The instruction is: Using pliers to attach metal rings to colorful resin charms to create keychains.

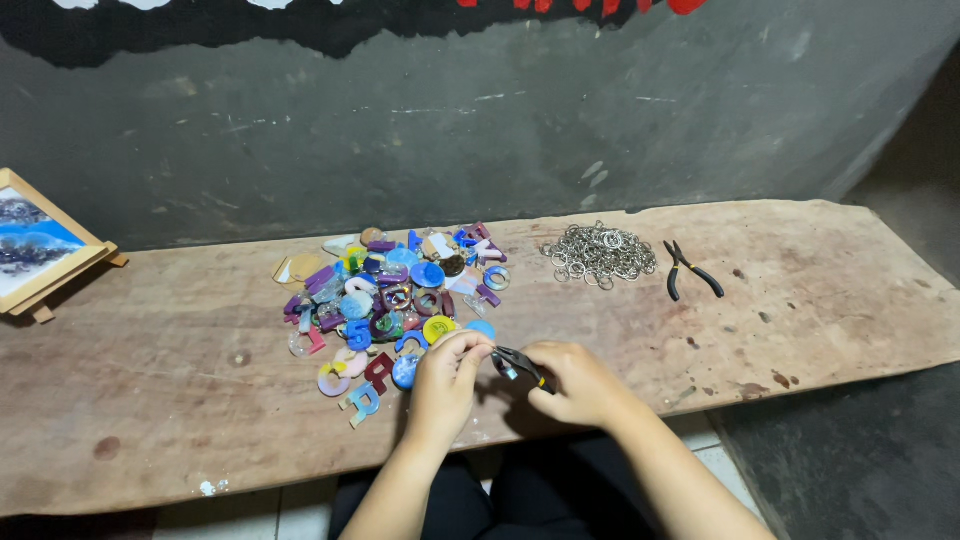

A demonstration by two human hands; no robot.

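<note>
Wooden worktop [150, 400] w/ big pile of coloured charms [395, 290] at centre, heap of metal rings [600, 255] & spare pliers [688, 270] untouched at right. Left hand [447, 380] pinches small piece, can't tell what; right hand [575, 380] closed on pliers [520, 365] touching it. Looks early, no finished pieces seen

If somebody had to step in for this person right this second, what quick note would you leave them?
Left hand: pinches something small at its fingertips, too small to identify.
Right hand: grips small pliers, tip at the left fingertips.
On the wooden bench: pile of colourful resin letters and charms, heap of metal rings, spare pliers beside the rings.
Done: no finished pieces can be told apart in the pile.
Left: apparently the pile and the rings.
</note>
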